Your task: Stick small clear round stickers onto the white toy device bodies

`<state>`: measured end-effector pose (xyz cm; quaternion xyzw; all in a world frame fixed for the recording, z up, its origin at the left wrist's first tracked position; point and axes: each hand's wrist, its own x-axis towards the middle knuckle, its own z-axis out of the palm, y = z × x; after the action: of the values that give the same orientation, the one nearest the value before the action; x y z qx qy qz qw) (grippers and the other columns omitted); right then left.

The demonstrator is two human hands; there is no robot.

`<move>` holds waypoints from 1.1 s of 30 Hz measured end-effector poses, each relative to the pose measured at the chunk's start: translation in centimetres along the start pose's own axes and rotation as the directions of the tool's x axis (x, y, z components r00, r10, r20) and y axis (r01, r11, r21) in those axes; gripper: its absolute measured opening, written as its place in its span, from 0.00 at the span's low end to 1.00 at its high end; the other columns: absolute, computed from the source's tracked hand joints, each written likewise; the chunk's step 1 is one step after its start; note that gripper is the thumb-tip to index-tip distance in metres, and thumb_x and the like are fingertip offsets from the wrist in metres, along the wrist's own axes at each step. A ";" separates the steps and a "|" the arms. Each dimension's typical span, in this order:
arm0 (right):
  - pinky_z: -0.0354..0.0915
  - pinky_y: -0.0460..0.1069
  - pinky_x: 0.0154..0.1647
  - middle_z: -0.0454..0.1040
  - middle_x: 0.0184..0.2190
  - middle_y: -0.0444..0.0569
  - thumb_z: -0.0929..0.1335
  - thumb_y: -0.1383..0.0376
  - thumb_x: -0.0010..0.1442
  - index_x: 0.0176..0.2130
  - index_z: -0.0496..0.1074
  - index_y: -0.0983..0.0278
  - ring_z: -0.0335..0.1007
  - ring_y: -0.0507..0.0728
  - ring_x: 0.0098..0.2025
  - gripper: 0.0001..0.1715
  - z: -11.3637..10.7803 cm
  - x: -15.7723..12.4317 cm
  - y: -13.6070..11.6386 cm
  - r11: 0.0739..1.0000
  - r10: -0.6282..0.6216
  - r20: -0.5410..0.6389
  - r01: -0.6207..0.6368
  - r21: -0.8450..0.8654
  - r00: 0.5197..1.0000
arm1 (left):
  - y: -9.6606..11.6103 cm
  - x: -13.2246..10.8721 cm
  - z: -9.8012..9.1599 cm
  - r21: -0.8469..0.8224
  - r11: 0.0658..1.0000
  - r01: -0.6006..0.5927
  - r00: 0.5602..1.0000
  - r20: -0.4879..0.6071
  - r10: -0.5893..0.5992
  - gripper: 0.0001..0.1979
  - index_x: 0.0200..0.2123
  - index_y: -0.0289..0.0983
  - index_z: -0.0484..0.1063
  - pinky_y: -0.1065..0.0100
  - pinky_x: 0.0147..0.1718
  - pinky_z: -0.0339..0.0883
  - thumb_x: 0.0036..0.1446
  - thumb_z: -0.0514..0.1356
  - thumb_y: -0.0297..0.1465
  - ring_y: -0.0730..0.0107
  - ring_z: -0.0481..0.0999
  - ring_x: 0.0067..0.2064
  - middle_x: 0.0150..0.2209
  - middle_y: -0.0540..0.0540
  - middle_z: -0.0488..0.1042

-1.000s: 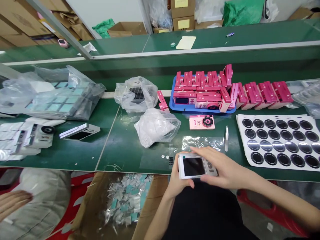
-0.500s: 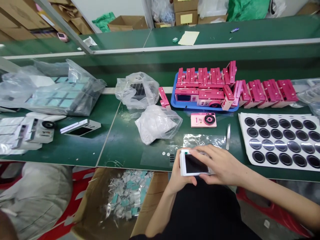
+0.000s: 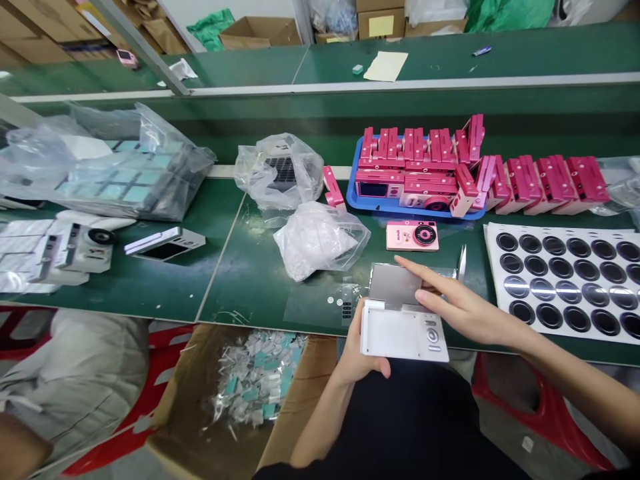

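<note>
At the table's front edge, my left hand (image 3: 357, 353) grips a white compact camera (image 3: 397, 332) by its left end, thumb along the lower edge. Silver buttons sit at the camera's right side, around a bare white recess. Above the recess a thin grey screen panel (image 3: 393, 283) stands tilted up. My right hand (image 3: 455, 303) has this panel's right edge between its fingers. Just beyond lies a pink camera (image 3: 412, 236) with a black lens ring. Tweezers (image 3: 462, 263) rest to the right, behind my right hand.
Pink cameras (image 3: 405, 163) crowd a blue tray (image 3: 354, 195), with more standing beside it. Sheets of black round stickers (image 3: 565, 287) lie right. Plastic bags (image 3: 320, 240) and white cameras (image 3: 165, 245) stand left. A carton (image 3: 175, 407) of scraps is below. Another person's arm (image 3: 23, 443) shows lower left.
The dark screen lay flat on the camera before; now the panel is raised, baring the recess and buttons. My right hand has shifted right and up from the camera. The view has tilted slightly.
</note>
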<state>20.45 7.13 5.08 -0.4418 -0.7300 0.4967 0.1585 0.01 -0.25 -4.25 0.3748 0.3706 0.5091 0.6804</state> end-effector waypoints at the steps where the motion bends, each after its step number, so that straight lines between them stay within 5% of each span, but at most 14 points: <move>1: 0.72 0.61 0.54 0.65 0.64 0.49 0.59 0.53 0.69 0.69 0.52 0.53 0.69 0.65 0.60 0.32 0.2 -0.1 0.0 0.999 -0.017 -0.021 0.017 -0.030 1.000 | 0.0 0.0 0.0 -0.007 1.000 0.012 1.000 0.002 -0.012 0.54 0.54 0.39 0.65 0.53 0.52 0.67 0.23 0.72 0.60 0.46 0.73 0.52 0.50 0.38 0.73; 7: 0.64 0.62 0.62 0.66 0.64 0.51 0.61 0.54 0.69 0.66 0.58 0.55 0.64 0.63 0.64 0.30 0.7 -0.8 0.0 0.982 -0.189 -0.119 0.184 -0.048 0.975 | -0.1 0.3 0.2 0.018 1.000 -0.003 1.000 -0.004 0.003 0.53 0.52 0.38 0.66 0.56 0.49 0.69 0.23 0.71 0.60 0.48 0.75 0.49 0.48 0.38 0.74; 12: 0.60 0.63 0.64 0.61 0.67 0.54 0.63 0.58 0.68 0.61 0.66 0.55 0.60 0.63 0.67 0.23 1.4 -1.5 -0.3 0.900 -0.417 -0.078 0.400 -0.175 0.905 | 0.1 0.8 0.3 -0.006 0.999 -0.037 0.999 -0.033 0.036 0.50 0.52 0.39 0.65 0.53 0.53 0.66 0.29 0.71 0.60 0.46 0.74 0.52 0.50 0.38 0.74; 17: 0.67 0.61 0.59 0.64 0.63 0.57 0.65 0.59 0.65 0.68 0.54 0.58 0.64 0.64 0.63 0.35 3.2 -1.2 -0.5 0.836 -0.388 0.022 0.362 -0.413 0.921 | 0.3 1.0 0.4 0.066 0.995 -0.074 0.994 -0.072 0.078 0.51 0.52 0.39 0.65 0.53 0.54 0.66 0.28 0.69 0.62 0.48 0.73 0.52 0.51 0.39 0.72; 21: 0.69 0.61 0.55 0.67 0.61 0.57 0.63 0.60 0.65 0.68 0.54 0.58 0.67 0.65 0.59 0.34 4.0 -0.9 0.0 0.800 -0.395 0.044 0.367 -0.475 0.918 | 0.4 1.0 0.4 0.098 0.990 -0.097 0.993 -0.059 0.103 0.49 0.52 0.39 0.65 0.53 0.54 0.66 0.30 0.69 0.61 0.48 0.73 0.53 0.51 0.39 0.72; 24: 0.69 0.60 0.55 0.69 0.59 0.55 0.61 0.59 0.68 0.69 0.51 0.57 0.69 0.62 0.57 0.33 3.1 -0.6 0.0 0.895 -0.346 0.001 0.330 -0.301 0.938 | 0.5 0.8 0.2 0.082 0.994 -0.074 0.997 -0.013 0.075 0.48 0.52 0.39 0.65 0.54 0.52 0.66 0.30 0.72 0.58 0.49 0.73 0.52 0.50 0.39 0.71; 27: 0.69 0.58 0.56 0.74 0.55 0.52 0.58 0.56 0.70 0.69 0.52 0.56 0.71 0.60 0.56 0.31 1.4 -0.1 -0.5 0.989 -0.145 0.016 0.145 0.007 0.989 | 0.3 0.5 -0.1 0.065 0.996 -0.058 0.998 0.017 0.057 0.49 0.52 0.40 0.64 0.56 0.50 0.67 0.29 0.74 0.55 0.50 0.72 0.51 0.50 0.40 0.70; 30: 0.65 0.61 0.61 0.76 0.53 0.52 0.57 0.52 0.71 0.65 0.61 0.57 0.70 0.62 0.57 0.28 0.2 0.4 -1.0 0.981 -0.009 0.054 -0.001 0.192 0.999 | 0.2 0.4 -0.1 0.049 0.996 -0.076 0.997 0.026 0.075 0.48 0.53 0.41 0.65 0.57 0.51 0.65 0.29 0.74 0.55 0.51 0.71 0.51 0.50 0.42 0.69; 33: 0.63 0.62 0.63 0.76 0.53 0.51 0.56 0.52 0.71 0.64 0.62 0.57 0.69 0.62 0.58 0.28 0.1 0.3 -1.2 0.977 -0.024 0.062 0.011 0.212 0.998 | 0.1 0.5 0.0 0.045 0.995 -0.084 0.996 0.019 0.083 0.48 0.52 0.41 0.66 0.56 0.52 0.64 0.29 0.73 0.56 0.49 0.71 0.52 0.49 0.42 0.68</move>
<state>19.61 7.16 6.00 -0.3997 -0.6816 0.5842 0.1854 0.05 0.29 -4.24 0.4100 0.3604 0.5249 0.6530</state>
